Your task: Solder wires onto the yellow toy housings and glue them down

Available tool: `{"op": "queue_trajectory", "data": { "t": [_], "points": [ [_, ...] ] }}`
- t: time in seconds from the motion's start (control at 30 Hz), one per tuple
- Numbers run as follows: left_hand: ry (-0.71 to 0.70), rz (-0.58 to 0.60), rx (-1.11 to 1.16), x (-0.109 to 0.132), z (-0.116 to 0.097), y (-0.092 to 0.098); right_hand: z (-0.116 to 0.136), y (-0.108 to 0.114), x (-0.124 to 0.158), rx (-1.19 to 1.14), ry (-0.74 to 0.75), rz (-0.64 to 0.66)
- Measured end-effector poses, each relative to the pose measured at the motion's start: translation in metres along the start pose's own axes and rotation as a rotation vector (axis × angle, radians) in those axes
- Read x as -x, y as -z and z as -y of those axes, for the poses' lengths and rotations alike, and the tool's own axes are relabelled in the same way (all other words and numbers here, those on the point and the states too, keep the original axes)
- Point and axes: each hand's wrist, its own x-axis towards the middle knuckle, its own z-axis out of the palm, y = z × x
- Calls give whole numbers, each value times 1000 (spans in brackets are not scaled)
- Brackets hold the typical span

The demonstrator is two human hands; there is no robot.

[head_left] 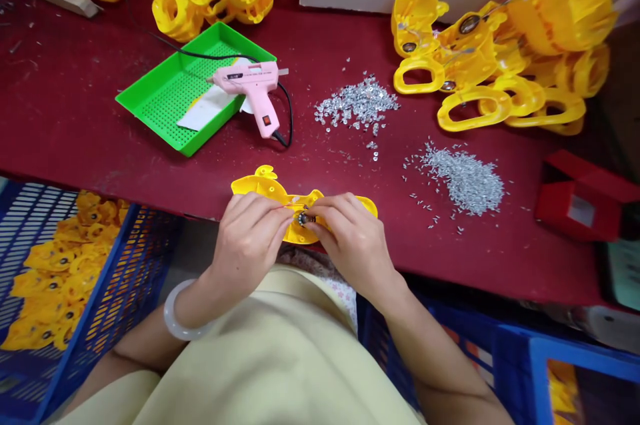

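1. Left hand [247, 238] fingers pinch the yellow shell [265, 186] at the near edge of the surface [100, 131].
2. Right hand [350, 238] fingers pinch a small metal part [303, 218] on it, just beside the left fingertips.
3. Glue gun [253, 88] lies well beyond the fingers.

The surface [75, 118] carries 1 pink glue gun [253, 88], 1 green tray [165, 95], 1 red box [575, 205] and 2 heaps of silver parts, a left heap [357, 103] and a right heap [465, 178]. There are 2 hands, the left hand [249, 238] and the right hand [350, 241], 1 yellow shell [260, 186] under them and 1 white bangle [175, 318].
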Motion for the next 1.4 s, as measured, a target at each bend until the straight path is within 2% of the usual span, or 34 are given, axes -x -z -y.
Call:
{"op": "queue_trajectory", "data": {
  "t": [0.13, 0.37, 0.43, 0.57, 0.63, 0.83, 1.17, 1.4],
  "points": [
    [16, 0, -44, 9, 1, -5, 1, -4, -1, 70, 21, 33],
    [38, -166, 85, 12, 1, -10, -1, -9, -1, 110, 25, 20],
    [89, -216, 128, 14, 1, -12, -1, -10, 0, 107, 25, 21],
    [285, -269, 247, 18, 0, -14, -2, -12, 0, 87, 35, 7],
    [271, -245, 257, 18, 0, -11, -2, -12, -1, 82, 46, 0],
    [112, -156, 193, 11, 0, 2, -5, -11, -2, 77, 58, 22],
    [-123, 56, -24, 11, 6, -5, -9, -11, -6, 56, 28, 48],
    [-190, 162, -81, 15, 5, -5, -8, -8, 4, -13, 92, -36]
  ]
}}
